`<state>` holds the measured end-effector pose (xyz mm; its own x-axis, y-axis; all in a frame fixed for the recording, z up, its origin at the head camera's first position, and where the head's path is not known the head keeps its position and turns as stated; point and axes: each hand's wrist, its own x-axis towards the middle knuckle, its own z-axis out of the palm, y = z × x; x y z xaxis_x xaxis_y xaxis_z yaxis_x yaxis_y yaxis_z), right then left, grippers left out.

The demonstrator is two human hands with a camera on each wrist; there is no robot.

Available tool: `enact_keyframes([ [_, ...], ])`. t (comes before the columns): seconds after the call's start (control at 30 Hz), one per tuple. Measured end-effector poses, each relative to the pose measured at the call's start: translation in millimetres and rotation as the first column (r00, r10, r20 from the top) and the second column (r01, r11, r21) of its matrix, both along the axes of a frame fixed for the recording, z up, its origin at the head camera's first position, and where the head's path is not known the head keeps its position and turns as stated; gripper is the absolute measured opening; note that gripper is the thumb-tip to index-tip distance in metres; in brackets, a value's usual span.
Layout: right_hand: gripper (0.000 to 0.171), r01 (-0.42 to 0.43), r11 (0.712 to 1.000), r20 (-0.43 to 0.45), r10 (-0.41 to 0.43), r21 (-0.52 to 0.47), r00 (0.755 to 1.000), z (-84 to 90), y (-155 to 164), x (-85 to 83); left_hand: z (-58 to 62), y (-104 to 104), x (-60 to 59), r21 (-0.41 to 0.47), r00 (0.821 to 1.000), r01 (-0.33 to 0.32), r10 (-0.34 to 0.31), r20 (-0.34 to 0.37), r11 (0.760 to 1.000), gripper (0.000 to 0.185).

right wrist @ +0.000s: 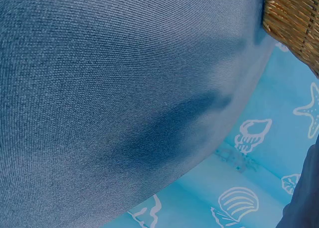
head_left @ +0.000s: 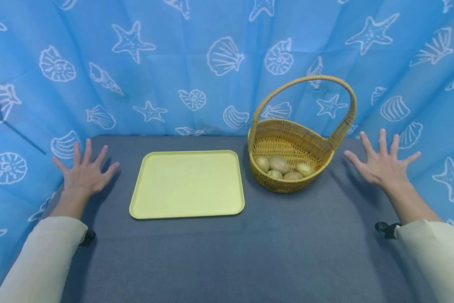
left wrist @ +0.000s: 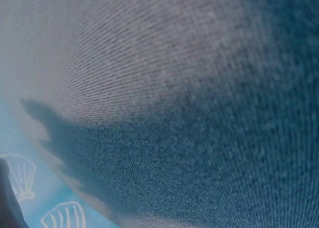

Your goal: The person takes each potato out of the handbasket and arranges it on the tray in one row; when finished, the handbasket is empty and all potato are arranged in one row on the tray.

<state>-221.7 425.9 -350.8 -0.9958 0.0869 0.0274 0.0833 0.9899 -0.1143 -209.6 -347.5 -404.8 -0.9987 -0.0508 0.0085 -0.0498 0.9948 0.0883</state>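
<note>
Between the spread, empty left grip (head_left: 83, 172) and right grip (head_left: 382, 164) on the desk (head_left: 249, 252) sit a yellow tray (head_left: 187, 185) and, nearer the right, a wicker basket (head_left: 287, 185) of potatoes (head_left: 280, 165), nothing between.

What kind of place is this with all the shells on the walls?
Probably a small staged table booth, not a real kitchen. A blue curtain with shells and starfish wraps round a grey table. On it sit a yellow tray and a wicker basket holding potatoes.
</note>
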Motion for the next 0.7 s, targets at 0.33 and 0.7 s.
enact_keyframes([
  [0.33, 0.09, -0.004, 1.0, 0.0, 0.004, 0.005, 1.0, -0.4, 2.4, 2.7, 0.0, 1.1, 0.0, -0.008, 1.0, 0.013, -0.013, -0.025, 1.0, 0.083],
  [0.7, 0.089, -0.013, 1.0, -0.01, 0.013, 0.021, 1.0, 6.0, 4.0, 6.6, 2.9, 1.0, 3.5, -0.035, 0.997, 0.052, -0.054, -0.051, 0.998, 0.08],
])
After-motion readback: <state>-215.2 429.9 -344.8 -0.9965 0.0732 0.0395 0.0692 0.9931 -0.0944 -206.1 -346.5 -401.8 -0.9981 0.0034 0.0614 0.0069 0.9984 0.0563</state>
